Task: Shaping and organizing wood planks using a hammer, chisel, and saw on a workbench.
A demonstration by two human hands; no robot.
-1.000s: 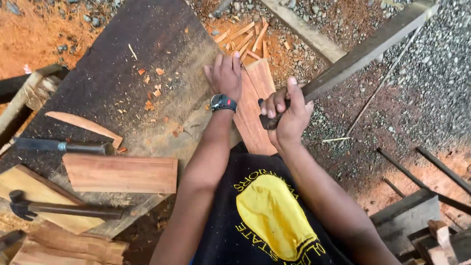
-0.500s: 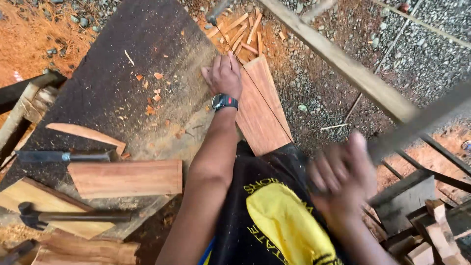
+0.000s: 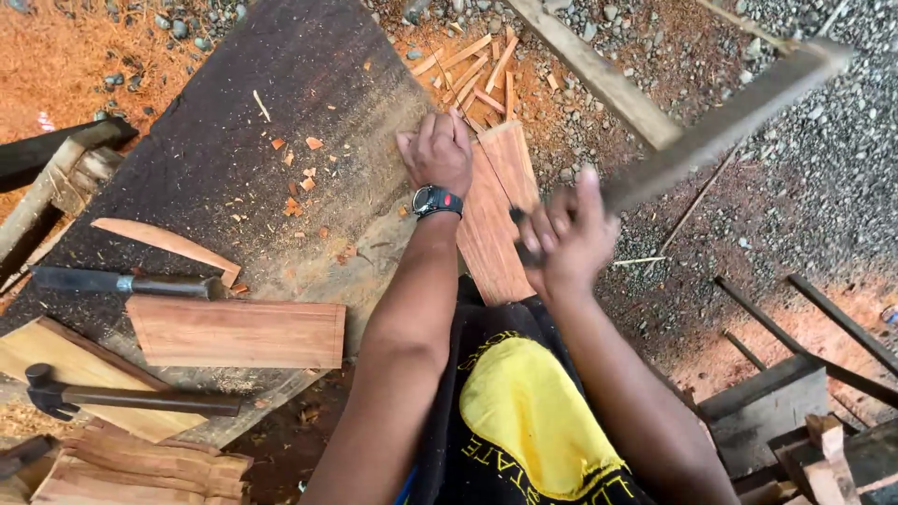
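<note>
- Two bare hands work on one reddish wooden board [image 3: 494, 220], which stands tilted against the right edge of a dark, weathered plank bench [image 3: 234, 122].
- Left hand [image 3: 438, 154]: fingers are curled over the far end of the board and press it down. A black wristwatch [image 3: 436, 200] sits on the wrist.
- Right hand [image 3: 566, 238]: fist is closed tight round the handle of a long machete [image 3: 711, 131]. The blade runs up and to the right, motion-blurred, its near part just right of the board.
- Change: half a second ago the right hand was drawn back, low and near the body, with the blade clear of the board. It is now forward again, just beside the board's right edge, much as it was one second ago. Judgement: this reads as one stroke of a repeated chopping cycle, and the board is still being trimmed.
- The left hand and board have not shifted.
- Wood offcuts [image 3: 482, 70] lie on the gravel at the far side.
- On the bench, left and near: a second knife [image 3: 122, 282], a flat rectangular board [image 3: 238, 334] and a hammer [image 3: 131, 399].
</note>
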